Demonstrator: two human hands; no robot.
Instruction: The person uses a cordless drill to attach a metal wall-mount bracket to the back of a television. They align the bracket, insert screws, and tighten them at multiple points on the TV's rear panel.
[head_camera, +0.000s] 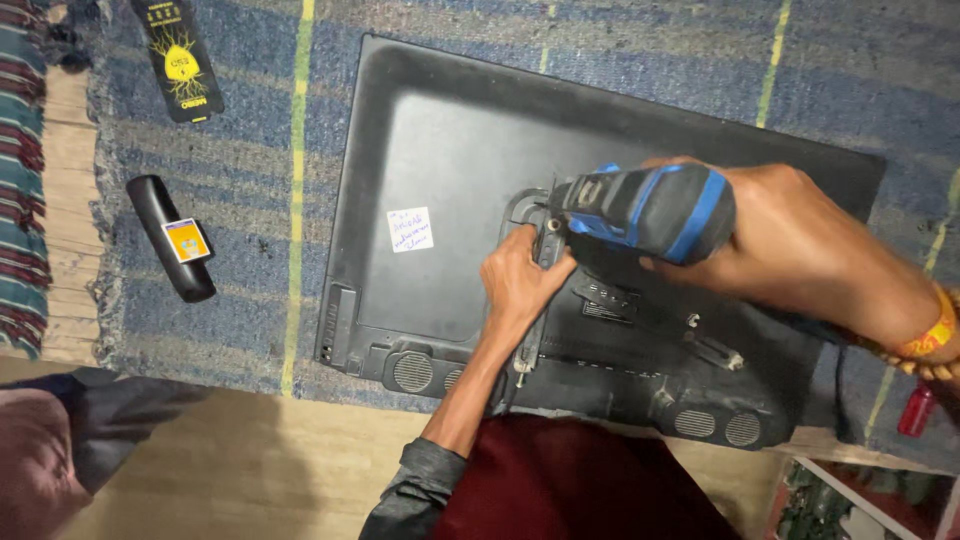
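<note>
While right hand (800, 240) grips drill (645, 208), remote (170, 238) lies apart on rug (240, 150).

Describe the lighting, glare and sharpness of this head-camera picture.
Head view: dim, warm light; a soft sheen spreads across the flat black plastic monitor back; the right hand with the blue-and-black power drill looms large and slightly soft, close to the lens; the left hand casts shadow on the bracket; corners darken.
</note>
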